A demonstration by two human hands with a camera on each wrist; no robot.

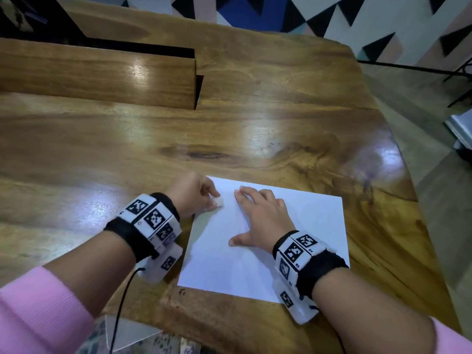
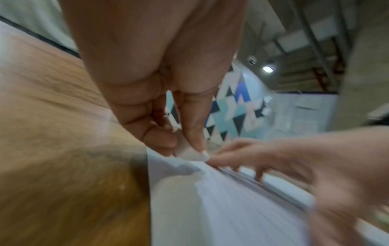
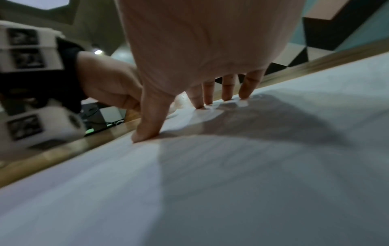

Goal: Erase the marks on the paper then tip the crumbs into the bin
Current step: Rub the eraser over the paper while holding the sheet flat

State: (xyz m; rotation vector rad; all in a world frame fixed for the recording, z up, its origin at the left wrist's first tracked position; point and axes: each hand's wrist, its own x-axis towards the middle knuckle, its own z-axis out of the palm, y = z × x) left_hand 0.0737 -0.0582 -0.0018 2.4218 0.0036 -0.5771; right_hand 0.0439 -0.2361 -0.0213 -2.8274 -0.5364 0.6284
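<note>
A white sheet of paper lies on the wooden table near its front edge. My left hand pinches a small white eraser and holds it against the paper's far left corner. In the left wrist view the eraser shows between thumb and fingers, touching the paper. My right hand lies flat on the sheet with fingers spread, pressing it down. The right wrist view shows its fingertips on the paper. No marks or crumbs are clear to see.
A raised wooden block with a dark slot stands at the table's back left. The table's right edge drops to the floor. A patterned wall is behind. No bin is in view.
</note>
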